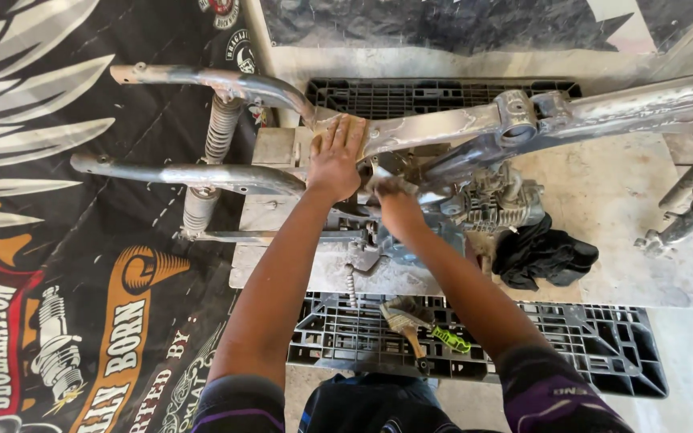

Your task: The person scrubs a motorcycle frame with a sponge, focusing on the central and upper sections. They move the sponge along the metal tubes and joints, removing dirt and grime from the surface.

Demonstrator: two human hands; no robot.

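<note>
Frame (435,132) gripped by both hands, floor open rightward.

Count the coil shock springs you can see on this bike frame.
2: one shock spring under the upper rear tube, one shock spring under the lower rear tube, both left of the left hand. Others may be hidden.

The frame (443,128) is showing bare metal, dull grey and scuffed, with a dusty, sanded look. The left hand (335,159) is lying flat on it. The engine (495,200) is looking like rough cast metal, finned and grimy. The springs (220,128) are looking like coiled metal, matt. A black rag (543,252) is lying soft and crumpled. The pallet (603,345) is looking like dark matt plastic. The banner (82,305) is shining slightly, like printed vinyl.
</note>
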